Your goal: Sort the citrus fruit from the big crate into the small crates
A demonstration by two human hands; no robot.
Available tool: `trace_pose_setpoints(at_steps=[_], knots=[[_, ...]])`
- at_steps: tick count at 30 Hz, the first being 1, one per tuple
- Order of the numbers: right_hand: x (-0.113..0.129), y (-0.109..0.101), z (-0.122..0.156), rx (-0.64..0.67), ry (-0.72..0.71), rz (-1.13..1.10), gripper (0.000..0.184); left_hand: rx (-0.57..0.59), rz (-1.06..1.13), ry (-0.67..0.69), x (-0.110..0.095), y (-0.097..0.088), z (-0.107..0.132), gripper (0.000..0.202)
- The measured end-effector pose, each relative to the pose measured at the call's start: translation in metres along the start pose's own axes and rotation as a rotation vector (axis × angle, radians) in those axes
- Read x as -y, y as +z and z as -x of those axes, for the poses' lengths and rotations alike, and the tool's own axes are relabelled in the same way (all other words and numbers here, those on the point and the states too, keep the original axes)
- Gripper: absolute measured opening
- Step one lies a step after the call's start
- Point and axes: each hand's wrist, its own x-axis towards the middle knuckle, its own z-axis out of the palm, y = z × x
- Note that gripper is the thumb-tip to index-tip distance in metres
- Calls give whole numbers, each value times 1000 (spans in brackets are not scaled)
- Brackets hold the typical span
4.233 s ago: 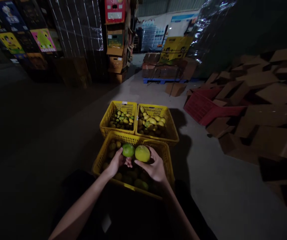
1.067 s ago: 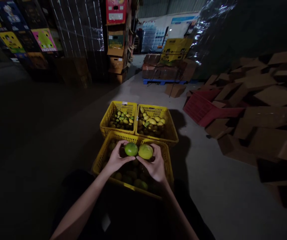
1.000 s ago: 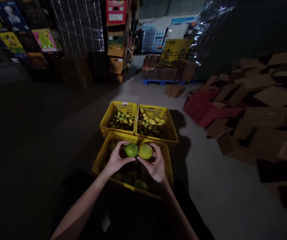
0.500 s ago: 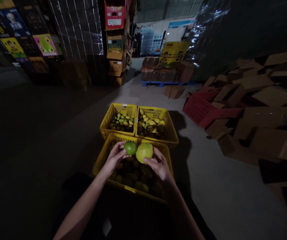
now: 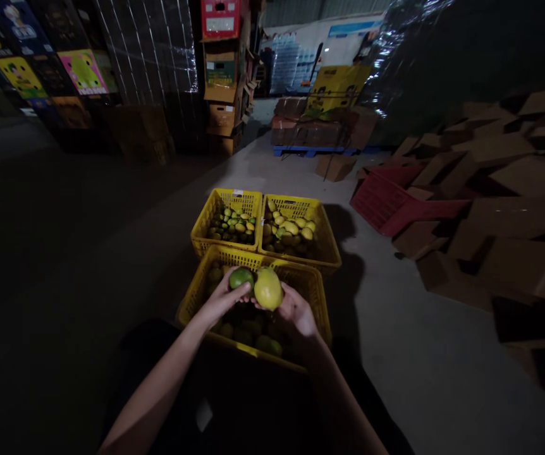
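Observation:
My left hand [image 5: 225, 297] is closed around a dark green lemon [image 5: 241, 279], thumb across its near side. Beside it, a larger yellow lemon [image 5: 268, 289] rests in the fingers of my right hand [image 5: 297, 309], which is closed on its right and lower side. The two fruits are side by side, almost touching. Both hands are above the near yellow crate [image 5: 253, 357], where shaded green fruit lies at the bottom. Behind it stand a left crate [image 5: 202, 220] of small greenish lemons and a right crate [image 5: 328, 235] of yellower ones.
Flattened cardboard boxes [image 5: 514, 253] and a red crate [image 5: 391, 205] are piled on the right. A stack of cartons [image 5: 221, 82] stands at the back. Further right, a blue pallet [image 5: 308, 151] carries boxes. Printed fruit boxes [image 5: 83, 71] are stacked at the far left.
The yellow lemon has turned in my right hand and shifted slightly left. My left thumb has moved across the green lemon, and the hands are closer together. The view has tilted down slightly.

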Motion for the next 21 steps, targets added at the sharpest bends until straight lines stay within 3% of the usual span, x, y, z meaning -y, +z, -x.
trace_pose_setpoints(at_steps=[3, 6, 9, 13, 18, 21], knots=[[-10, 6, 1, -2, -20, 53, 38, -96, 5, -61, 7, 2, -3, 44], [-17, 7, 3, -62, -70, 90, 42, -159, 151, -168, 11, 3, -10, 44], [-21, 3, 3, -82, -133, 133, 52, -161, 268, -220, 10, 2, -16, 46], [-24, -2, 5, -66, -196, 239, 71, -129, 326, -184, 9, 2, -16, 34], [-19, 2, 6, -152, -211, 153, 63, -167, 353, -194, 6, 7, -12, 30], [-12, 5, 2, -166, -66, 42, 47, -257, 349, -225, 5, 6, -13, 23]])
